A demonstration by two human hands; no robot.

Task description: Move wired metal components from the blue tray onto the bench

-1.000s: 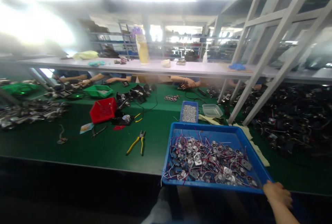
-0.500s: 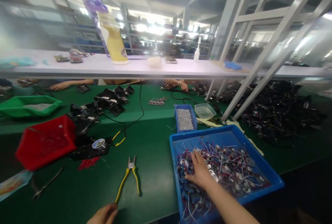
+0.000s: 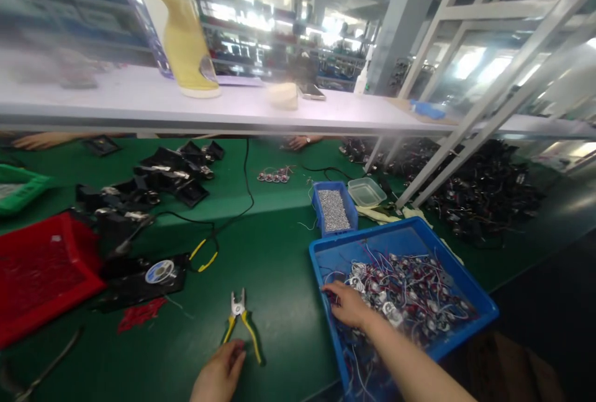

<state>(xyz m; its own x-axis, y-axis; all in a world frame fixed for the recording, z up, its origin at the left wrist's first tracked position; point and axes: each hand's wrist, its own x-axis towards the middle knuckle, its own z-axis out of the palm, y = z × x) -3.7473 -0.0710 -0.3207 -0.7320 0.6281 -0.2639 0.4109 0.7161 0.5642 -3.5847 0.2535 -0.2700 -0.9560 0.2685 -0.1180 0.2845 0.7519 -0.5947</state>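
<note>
Wired terminals (image 3: 410, 296) tangle under the curled right hand (image 3: 347, 306), its grip unclear; tugging could snag them. Left hand (image 3: 218, 371) lies open beside yellow pliers (image 3: 239, 327).

Wired parts (image 3: 410, 290) in plastic tray (image 3: 363, 232); pliers (image 3: 239, 321) left of tray; small parts bin (image 3: 314, 200) behind tray.
</note>
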